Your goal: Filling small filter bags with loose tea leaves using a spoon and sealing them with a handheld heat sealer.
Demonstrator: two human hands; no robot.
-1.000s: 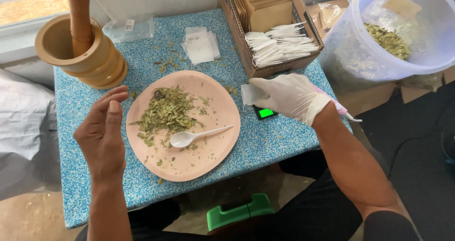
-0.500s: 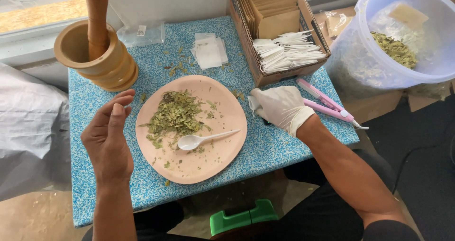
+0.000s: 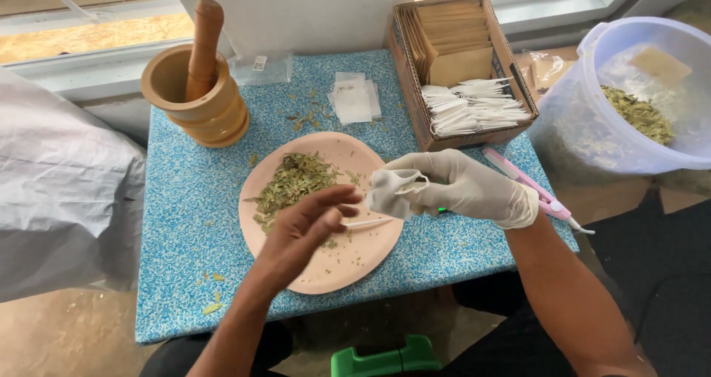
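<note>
A pink plate [image 3: 355,262] with a heap of dried green leaves [image 3: 292,184] sits in the middle of the blue speckled table [image 3: 185,221]. My right hand [image 3: 466,188], in a white glove, holds a small white filter bag [image 3: 392,192] above the plate's right rim. My bare left hand [image 3: 304,229] hovers over the plate, fingers loosely curled, right by the white spoon's handle [image 3: 368,223]; the spoon's bowl is hidden under this hand, and whether the fingers grip it cannot be told.
A wooden mortar with pestle [image 3: 196,88] stands at the back left. A cardboard box [image 3: 463,69] of brown envelopes and white bags sits at the back right, pink tool [image 3: 533,192] beside it. A plastic tub [image 3: 644,103] of leaves stands off-table right. Loose white bags [image 3: 354,99] lie behind the plate.
My right hand has picked up a white filter bag and brought it over the plate's rim. My left hand has moved in from the plate's left side to over the spoon.
</note>
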